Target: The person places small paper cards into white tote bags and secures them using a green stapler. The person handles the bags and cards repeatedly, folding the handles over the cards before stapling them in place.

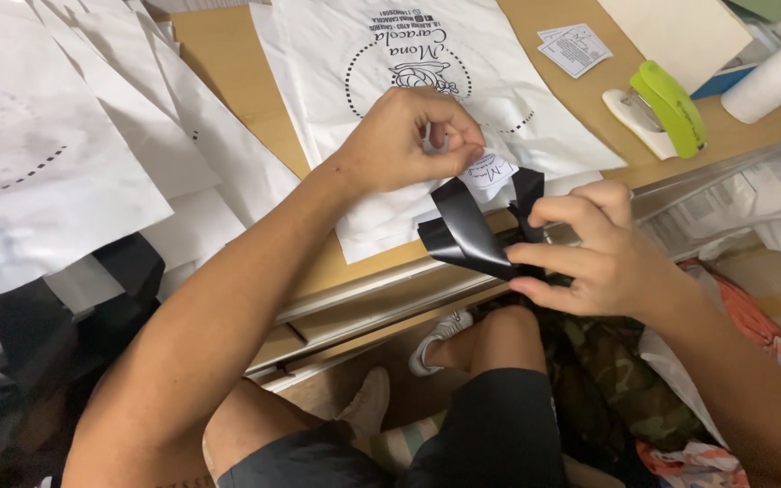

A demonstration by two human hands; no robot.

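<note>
My left hand (407, 137) pinches a small white printed tag (490, 172) against a black satin ribbon (465, 226). The ribbon is folded into a loop and held above the table's front edge. My right hand (589, 244) grips the ribbon's lower right part between thumb and fingers. Under both hands lies a white bag with a round dotted print (390, 63) on the wooden table (228, 63).
More white printed bags (65, 136) are spread at the left. A green and white stapler (662, 108), a small stack of white tags (576, 47) and a white roll (775, 77) sit at the right. Camouflage and patterned cloth (616, 380) lie below, beside my knees.
</note>
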